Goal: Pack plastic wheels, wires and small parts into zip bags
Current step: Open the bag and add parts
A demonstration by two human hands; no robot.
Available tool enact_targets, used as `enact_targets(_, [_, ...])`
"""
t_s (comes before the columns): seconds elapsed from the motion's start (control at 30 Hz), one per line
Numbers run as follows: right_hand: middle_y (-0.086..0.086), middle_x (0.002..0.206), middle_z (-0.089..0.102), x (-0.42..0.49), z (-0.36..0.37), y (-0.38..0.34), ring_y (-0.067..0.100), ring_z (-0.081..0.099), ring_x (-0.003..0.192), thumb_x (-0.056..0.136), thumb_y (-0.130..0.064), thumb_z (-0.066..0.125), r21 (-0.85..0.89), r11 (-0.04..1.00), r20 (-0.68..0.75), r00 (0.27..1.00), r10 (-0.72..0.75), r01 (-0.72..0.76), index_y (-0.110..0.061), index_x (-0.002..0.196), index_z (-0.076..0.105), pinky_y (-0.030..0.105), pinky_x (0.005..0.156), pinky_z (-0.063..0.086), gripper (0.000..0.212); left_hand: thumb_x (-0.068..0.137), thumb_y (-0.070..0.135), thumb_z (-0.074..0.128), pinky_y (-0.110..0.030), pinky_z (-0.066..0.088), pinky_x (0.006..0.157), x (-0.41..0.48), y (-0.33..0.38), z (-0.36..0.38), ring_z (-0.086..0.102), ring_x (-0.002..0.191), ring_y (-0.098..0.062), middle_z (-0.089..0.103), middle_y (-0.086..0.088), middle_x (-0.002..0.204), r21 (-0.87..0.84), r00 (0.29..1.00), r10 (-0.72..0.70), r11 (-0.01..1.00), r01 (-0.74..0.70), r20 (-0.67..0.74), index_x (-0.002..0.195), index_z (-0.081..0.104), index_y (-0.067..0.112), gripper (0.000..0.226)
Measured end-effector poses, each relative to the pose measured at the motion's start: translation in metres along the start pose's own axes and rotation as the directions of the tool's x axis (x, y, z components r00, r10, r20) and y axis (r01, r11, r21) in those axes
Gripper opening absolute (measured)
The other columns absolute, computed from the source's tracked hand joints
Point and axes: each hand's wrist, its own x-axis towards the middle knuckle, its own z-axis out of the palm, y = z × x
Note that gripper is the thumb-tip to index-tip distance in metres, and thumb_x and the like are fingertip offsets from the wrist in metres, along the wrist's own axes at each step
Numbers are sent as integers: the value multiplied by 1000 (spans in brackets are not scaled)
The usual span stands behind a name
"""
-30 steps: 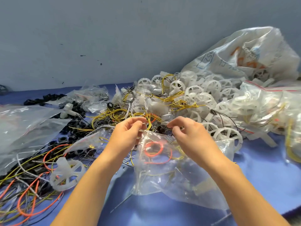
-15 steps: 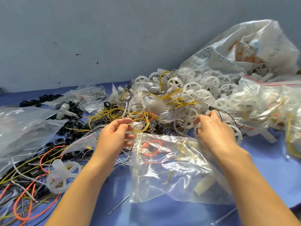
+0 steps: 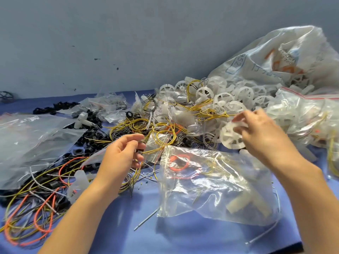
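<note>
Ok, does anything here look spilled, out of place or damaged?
Yes. The big white sack at the right lies slumped, and white wheels spill out of it onto the blue cloth. Through that heap, yellow wires lie tangled. The right hand holds one wheel. No damage shows.

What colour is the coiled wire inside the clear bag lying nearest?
Orange-red; the wire loop shows through the zip bag in the head view.
</note>
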Motion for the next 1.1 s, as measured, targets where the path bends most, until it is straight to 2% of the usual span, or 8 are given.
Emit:
enact_targets(0.1, [-1,107,59,-2,-25,-21,7,61,88,98,-24,58,428,899,-110,993,-49,92,-25,112,61,24,71,46,14,101,13,47,-20,44,44,-2,10,0,51,46,-8,69,5,76,-121,1000,-6,993,9,25,100,68,21,23])
enact_targets(0.2, [-2,97,67,-14,-36,-53,-2,64,66,92,-22,61,886,464,97,975,-202,8,-22,106,63,11,57,48,14,100,30,49,-22,44,45,-6,18,1,54,53,-10,70,0,83,-298,985,5,953,48,175,109,68,21,23])
enact_targets(0.47, [1,92,63,-28,18,-100,16,55,74,94,-22,60,942,295,285,848,-447,-161,-22,103,65,33,72,49,11,78,53,59,-18,36,40,-22,19,0,46,48,-8,64,3,72,-303,898,-88,923,236,432,87,77,29,32])
enact_targets(0.53, [-5,91,65,-29,27,-105,13,58,69,94,-25,62,930,337,296,848,-440,-149,-25,104,64,31,70,51,10,84,43,60,-16,38,40,-24,17,-7,47,48,-7,63,2,73,-371,911,-99,892,259,399,92,76,22,27])
enact_targets(0.67, [-9,117,59,-28,43,-99,10,58,98,95,-12,54,442,841,177,889,-423,312,-35,114,62,34,87,46,30,94,20,52,-15,38,40,-17,12,-30,48,42,-6,67,-1,68,-311,957,-244,907,282,156,99,65,10,17])
enact_targets(0.87, [-7,141,47,-40,65,-100,19,36,134,89,-7,60,136,731,202,703,-682,669,-40,96,67,38,112,21,34,86,13,61,-20,52,44,-27,-4,-52,62,53,-12,71,-14,79,-328,889,-407,827,456,210,97,69,0,19])
enact_targets(0.97, [-4,131,52,-41,65,-100,23,42,125,89,-6,56,203,752,138,742,-656,628,-29,86,64,36,107,29,25,79,10,65,-21,57,51,-35,-6,-47,67,67,-17,67,-18,86,-440,787,-453,657,613,420,84,74,-7,20])
enact_targets(1.1, [2,123,58,-43,56,-103,29,52,111,84,2,56,413,729,4,799,-601,546,-21,79,59,40,91,43,24,88,11,59,-26,60,62,-44,-10,-29,70,81,-23,67,-19,91,-420,756,-392,653,630,525,91,75,-6,24])
